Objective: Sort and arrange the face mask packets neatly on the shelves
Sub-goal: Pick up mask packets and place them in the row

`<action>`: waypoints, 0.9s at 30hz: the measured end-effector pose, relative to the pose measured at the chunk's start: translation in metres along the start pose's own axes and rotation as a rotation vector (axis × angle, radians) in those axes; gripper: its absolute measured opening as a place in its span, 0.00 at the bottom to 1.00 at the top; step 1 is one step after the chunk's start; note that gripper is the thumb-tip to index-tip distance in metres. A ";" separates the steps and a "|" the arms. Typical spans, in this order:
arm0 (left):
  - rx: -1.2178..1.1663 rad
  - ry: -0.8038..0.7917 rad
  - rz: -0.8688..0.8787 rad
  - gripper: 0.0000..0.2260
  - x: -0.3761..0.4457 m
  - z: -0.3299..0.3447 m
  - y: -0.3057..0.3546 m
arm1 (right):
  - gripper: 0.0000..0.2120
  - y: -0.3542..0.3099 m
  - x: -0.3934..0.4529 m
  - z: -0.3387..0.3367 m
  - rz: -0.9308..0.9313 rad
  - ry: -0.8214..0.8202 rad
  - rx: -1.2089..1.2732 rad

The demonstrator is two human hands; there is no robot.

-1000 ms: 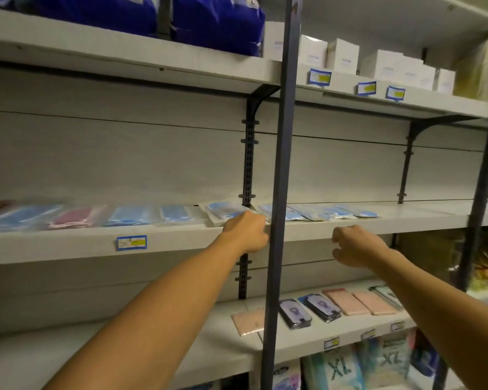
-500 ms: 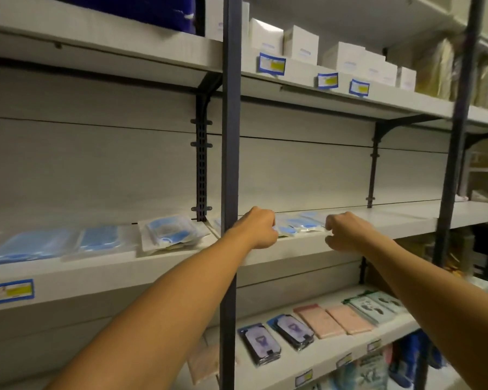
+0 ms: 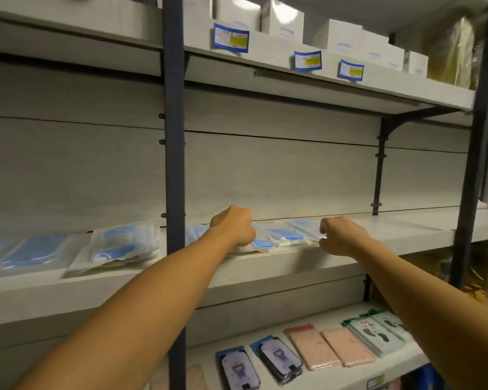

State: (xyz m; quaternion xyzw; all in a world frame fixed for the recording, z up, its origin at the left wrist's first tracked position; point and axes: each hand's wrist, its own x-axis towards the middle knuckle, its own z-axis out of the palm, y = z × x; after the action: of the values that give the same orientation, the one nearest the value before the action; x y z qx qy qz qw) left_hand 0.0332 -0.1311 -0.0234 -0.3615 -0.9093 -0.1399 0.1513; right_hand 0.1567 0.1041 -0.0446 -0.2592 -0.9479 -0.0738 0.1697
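Clear packets of blue face masks lie in a row along the middle shelf [image 3: 279, 261]. My left hand [image 3: 233, 226] reaches over the shelf edge with curled fingers on a blue mask packet [image 3: 261, 243]. My right hand [image 3: 340, 235] is curled at the right end of the row, pinching the edge of another blue packet [image 3: 303, 225]. Left of the dark upright post [image 3: 173, 164] sits a puffier mask packet [image 3: 121, 243], and further left flat blue packets [image 3: 31, 251] lie blurred.
The lower shelf holds dark-framed packets [image 3: 279, 358], pink packets [image 3: 330, 347] and green-topped packets [image 3: 378, 330]. White boxes [image 3: 282, 19] and blue price labels [image 3: 231, 38] line the top shelf. The middle shelf right of my right hand is bare. A second post [image 3: 473, 164] stands at right.
The view has shifted right along the shelf. Both hands have moved from the shelf's front edge onto the blue packets right of the post and taken hold of them.
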 end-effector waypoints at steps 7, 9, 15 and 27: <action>0.104 -0.039 -0.220 0.06 0.036 0.013 0.010 | 0.15 0.038 0.061 0.021 -0.049 -0.008 0.051; 0.135 -0.051 -0.274 0.04 0.043 0.017 0.014 | 0.15 0.047 0.076 0.025 -0.038 -0.011 0.068; 0.185 -0.118 -0.455 0.10 0.067 0.032 0.018 | 0.14 0.069 0.117 0.037 -0.006 -0.105 0.134; 0.008 -0.164 -0.752 0.27 0.090 0.033 0.026 | 0.29 0.062 0.173 0.062 0.078 -0.319 0.396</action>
State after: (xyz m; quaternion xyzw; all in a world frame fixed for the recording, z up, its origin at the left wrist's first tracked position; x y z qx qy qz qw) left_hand -0.0168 -0.0451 -0.0160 -0.0121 -0.9880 -0.1527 0.0173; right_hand 0.0310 0.2515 -0.0364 -0.2657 -0.9479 0.1619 0.0680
